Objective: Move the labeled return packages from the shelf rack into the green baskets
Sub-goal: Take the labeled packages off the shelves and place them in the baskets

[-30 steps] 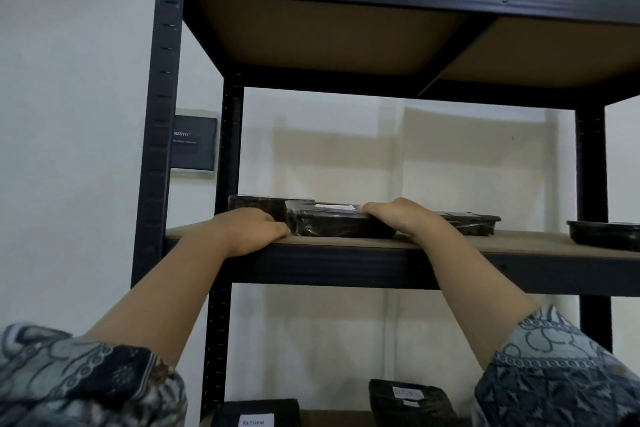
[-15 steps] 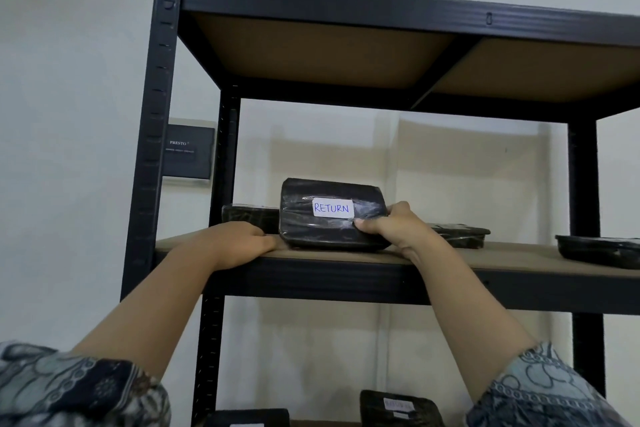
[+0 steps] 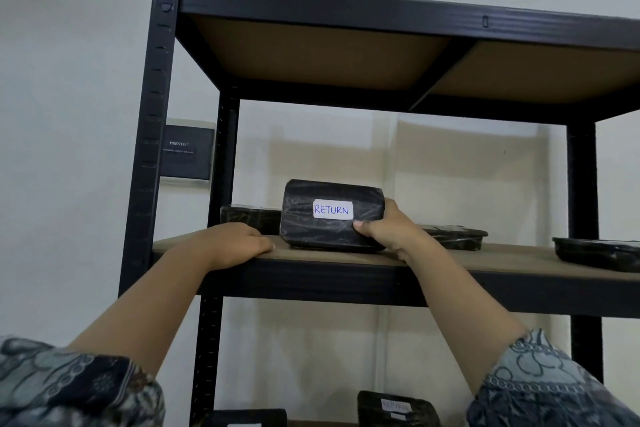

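1. Plainly, the main risk is a slip. The right grip pinches the RETURN package by its right end only, thumb on the front face and fingers behind. The glossy wrap could slide free, or the unsupported left end could swing down once it leaves the shelf.
2. The left grip rests on the shelf's front edge and holds nothing. It sits just beside the package without touching it, so it gives no support.
3. Pulling carelessly could drag the dark package behind or knock the flat package near the right wrist.
4. The RETURN package stands tilted up on its lower long edge near the shelf's front, label facing the person. Its body stretches leftward from the right grip, which clamps the lower right corner. No green basket is in view.
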Demonstrator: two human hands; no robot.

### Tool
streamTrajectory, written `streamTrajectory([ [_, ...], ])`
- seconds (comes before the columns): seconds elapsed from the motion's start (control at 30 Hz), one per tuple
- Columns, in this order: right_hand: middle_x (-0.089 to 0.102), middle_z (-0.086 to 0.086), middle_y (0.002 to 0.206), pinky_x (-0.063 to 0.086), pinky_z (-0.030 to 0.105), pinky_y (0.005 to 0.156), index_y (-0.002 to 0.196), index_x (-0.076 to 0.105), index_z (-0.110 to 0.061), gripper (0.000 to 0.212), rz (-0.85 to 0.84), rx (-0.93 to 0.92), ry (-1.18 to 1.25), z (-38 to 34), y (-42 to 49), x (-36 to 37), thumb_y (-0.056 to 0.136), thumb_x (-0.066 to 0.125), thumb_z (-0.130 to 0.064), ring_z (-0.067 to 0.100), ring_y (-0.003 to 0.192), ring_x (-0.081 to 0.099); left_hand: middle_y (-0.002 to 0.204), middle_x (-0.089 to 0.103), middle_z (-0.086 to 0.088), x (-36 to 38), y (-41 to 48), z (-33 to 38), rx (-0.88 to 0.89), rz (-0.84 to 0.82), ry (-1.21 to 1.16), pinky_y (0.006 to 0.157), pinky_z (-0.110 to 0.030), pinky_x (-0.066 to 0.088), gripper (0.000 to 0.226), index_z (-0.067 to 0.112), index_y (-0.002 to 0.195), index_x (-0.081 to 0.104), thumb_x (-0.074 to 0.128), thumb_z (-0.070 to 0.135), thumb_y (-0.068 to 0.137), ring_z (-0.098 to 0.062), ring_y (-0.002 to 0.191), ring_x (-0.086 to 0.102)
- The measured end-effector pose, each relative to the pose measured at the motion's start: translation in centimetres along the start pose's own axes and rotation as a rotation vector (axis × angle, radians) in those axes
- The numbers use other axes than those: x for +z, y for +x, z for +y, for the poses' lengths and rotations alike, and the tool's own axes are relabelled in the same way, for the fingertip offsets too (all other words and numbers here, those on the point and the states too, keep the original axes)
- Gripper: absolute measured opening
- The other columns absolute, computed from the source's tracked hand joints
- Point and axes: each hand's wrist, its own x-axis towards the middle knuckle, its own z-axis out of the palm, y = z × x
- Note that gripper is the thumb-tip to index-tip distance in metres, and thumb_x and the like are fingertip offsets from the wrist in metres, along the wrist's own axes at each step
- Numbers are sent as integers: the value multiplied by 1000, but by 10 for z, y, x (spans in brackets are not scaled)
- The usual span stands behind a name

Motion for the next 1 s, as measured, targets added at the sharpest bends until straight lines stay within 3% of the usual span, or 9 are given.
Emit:
streamTrajectory([
  [0.07,52,5,135,29,45,113,139,29,-17,79,-2,17,-160,0,6,-3,76,69,-43,29,127,47,112,61,3,1,0,-1,0,-2,-1,86,-31,40,33,27,107,65,44,47,91,-12,98,53],
  [0.23,42,12,147,17,48,117,149,11,-6,91,44,84,-509,-5,9,-23,86,59,-51,32,136,38,115,61,2,2,-2,0,3,2,-19,87,-31,38,34,27,108,65,44,47,92,-14,101,52],
  [0.37,50,5,140,8,52,117,147,19,-17,83,65,39,-593,1,10,-38,83,62,-49,30,133,42,116,61,2,0,-1,0,3,5,-9,88,-31,38,35,25,109,65,44,47,92,-14,101,52],
  [0.5,55,3,131,28,50,111,128,42,-23,79,-21,53,-487,7,18,-53,61,67,-55,28,120,50,113,62,2,0,0,-1,-7,5,-12,91,-32,39,36,24,107,66,44,47,91,-14,100,53],
  [0.6,56,8,122,45,36,94,125,48,-9,57,-108,120,-510,-1,13,-62,83,66,-42,26,107,56,113,62,1,0,-1,0,-6,10,-3,92,-33,40,36,23,106,67,44,47,91,-14,100,53],
  [0.73,59,10,103,44,28,72,103,59,-6,37,-161,164,-621,-3,15,-67,92,56,-40,20,84,56,113,62,1,0,-3,0,-12,22,3,91,-33,40,37,22,107,66,44,46,91,-15,101,53],
  [0.87,57,7,86,44,27,68,81,56,-12,29,-196,201,-708,-5,14,-66,93,54,-38,17,75,54,116,61,1,-2,-5,1,7,16,-20,93,-33,39,36,22,108,66,45,45,91,-15,103,53],
  [0.93,60,9,95,47,37,81,80,56,-11,31,-177,186,-812,-12,20,-64,84,60,-42,24,86,57,126,57,2,-3,-6,2,44,21,-60,97,-31,36,34,24,116,63,46,41,92,-14,111,50],
  [1.0,59,9,118,25,62,108,95,58,-12,38,-94,148,-964,-24,24,-56,74,59,-43,37,117,51,134,52,2,-6,-8,2,68,61,-96,101,-30,31,38,23,126,57,47,41,93,-15,121,45],
])
